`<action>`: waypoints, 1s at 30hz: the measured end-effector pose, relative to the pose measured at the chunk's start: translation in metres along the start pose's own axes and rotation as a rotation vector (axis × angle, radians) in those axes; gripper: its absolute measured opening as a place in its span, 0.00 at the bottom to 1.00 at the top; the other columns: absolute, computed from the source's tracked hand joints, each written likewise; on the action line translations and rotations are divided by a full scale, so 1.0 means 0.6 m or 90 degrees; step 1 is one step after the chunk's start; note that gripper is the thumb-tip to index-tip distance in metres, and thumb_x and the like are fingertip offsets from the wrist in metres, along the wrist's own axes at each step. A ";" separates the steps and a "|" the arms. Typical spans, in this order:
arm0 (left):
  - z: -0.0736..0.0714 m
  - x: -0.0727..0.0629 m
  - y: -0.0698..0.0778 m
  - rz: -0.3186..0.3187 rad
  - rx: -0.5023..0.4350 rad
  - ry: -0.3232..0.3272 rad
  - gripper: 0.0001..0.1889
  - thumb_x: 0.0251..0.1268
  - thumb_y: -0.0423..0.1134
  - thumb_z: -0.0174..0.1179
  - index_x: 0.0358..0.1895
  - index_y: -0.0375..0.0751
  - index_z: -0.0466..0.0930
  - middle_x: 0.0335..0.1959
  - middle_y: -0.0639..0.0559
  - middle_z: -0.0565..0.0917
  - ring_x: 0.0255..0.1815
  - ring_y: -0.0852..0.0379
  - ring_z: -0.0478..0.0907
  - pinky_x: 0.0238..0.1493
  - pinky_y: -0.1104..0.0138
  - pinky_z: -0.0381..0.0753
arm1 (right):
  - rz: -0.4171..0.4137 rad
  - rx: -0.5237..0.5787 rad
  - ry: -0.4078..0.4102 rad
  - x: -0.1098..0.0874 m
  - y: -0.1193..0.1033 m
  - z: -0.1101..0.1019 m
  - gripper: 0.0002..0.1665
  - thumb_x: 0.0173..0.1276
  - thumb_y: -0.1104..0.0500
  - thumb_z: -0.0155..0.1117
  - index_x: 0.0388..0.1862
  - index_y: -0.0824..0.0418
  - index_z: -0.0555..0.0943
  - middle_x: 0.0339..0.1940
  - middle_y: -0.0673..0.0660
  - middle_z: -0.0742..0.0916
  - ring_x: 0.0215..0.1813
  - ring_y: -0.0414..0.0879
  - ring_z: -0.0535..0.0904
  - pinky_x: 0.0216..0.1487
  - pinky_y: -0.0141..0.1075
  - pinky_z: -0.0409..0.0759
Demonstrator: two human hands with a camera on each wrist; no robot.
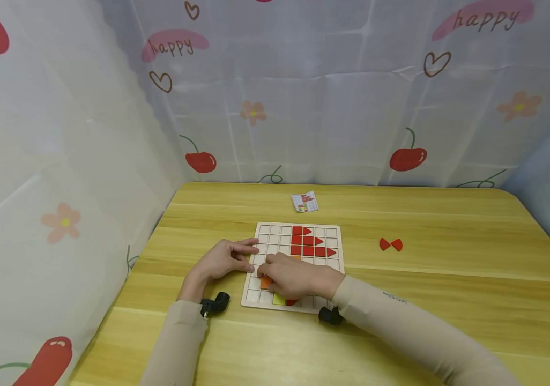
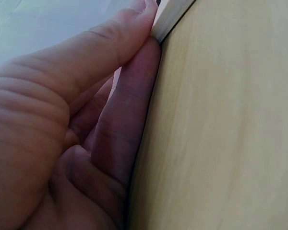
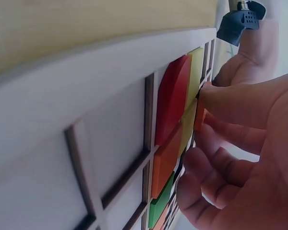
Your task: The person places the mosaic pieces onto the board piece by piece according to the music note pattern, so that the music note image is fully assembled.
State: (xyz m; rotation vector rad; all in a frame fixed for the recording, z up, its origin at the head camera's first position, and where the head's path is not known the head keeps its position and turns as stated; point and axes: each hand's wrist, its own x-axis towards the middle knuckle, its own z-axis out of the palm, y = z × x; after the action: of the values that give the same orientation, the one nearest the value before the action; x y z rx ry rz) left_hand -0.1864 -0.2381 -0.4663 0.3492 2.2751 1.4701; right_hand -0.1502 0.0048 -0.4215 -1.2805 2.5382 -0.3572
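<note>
A pale wooden grid board lies on the table, with rows of red squares and triangles in its upper cells. My right hand reaches over the lower left part, pinching an orange tile between thumb and fingers, close over the cells. Beside it sit yellow tiles, a red curved tile, another orange tile and a green tile. My left hand rests at the board's left edge, thumb and fingertips touching the rim. The right hand hides several cells.
A small printed card with a coloured grid picture lies behind the board. Two red fan-shaped tiles are to the right of the board. Black wrist cameras are on both wrists. A patterned curtain surrounds the table.
</note>
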 end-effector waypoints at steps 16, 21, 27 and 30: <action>0.000 0.005 -0.002 -0.001 0.008 0.000 0.22 0.57 0.35 0.77 0.56 0.46 0.89 0.74 0.59 0.75 0.83 0.56 0.60 0.52 0.75 0.77 | -0.004 -0.003 0.028 -0.009 0.002 0.001 0.14 0.76 0.53 0.65 0.56 0.56 0.84 0.48 0.52 0.84 0.49 0.46 0.77 0.58 0.40 0.76; 0.000 0.005 -0.001 -0.006 0.012 -0.001 0.21 0.57 0.36 0.77 0.56 0.47 0.89 0.74 0.60 0.75 0.83 0.56 0.60 0.52 0.75 0.77 | -0.022 -0.014 0.038 -0.018 0.002 -0.005 0.15 0.76 0.54 0.64 0.58 0.56 0.86 0.48 0.52 0.85 0.47 0.46 0.77 0.56 0.39 0.76; 0.001 0.005 -0.002 -0.001 0.007 0.001 0.22 0.57 0.35 0.77 0.57 0.46 0.89 0.74 0.59 0.75 0.81 0.55 0.62 0.50 0.74 0.79 | -0.028 0.008 0.063 -0.046 0.011 -0.015 0.19 0.75 0.59 0.63 0.63 0.57 0.84 0.50 0.53 0.85 0.48 0.45 0.77 0.54 0.38 0.77; 0.001 0.005 -0.002 -0.001 0.004 0.004 0.22 0.57 0.35 0.77 0.57 0.45 0.89 0.74 0.59 0.75 0.81 0.55 0.63 0.48 0.74 0.79 | -0.011 0.033 0.080 -0.062 0.022 -0.018 0.20 0.74 0.58 0.64 0.64 0.57 0.83 0.52 0.53 0.84 0.50 0.44 0.78 0.55 0.39 0.78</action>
State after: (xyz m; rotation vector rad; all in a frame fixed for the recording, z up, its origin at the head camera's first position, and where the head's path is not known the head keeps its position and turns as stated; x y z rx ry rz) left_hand -0.1886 -0.2371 -0.4684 0.3448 2.2850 1.4642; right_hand -0.1424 0.0437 -0.4107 -1.2988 2.6033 -0.5190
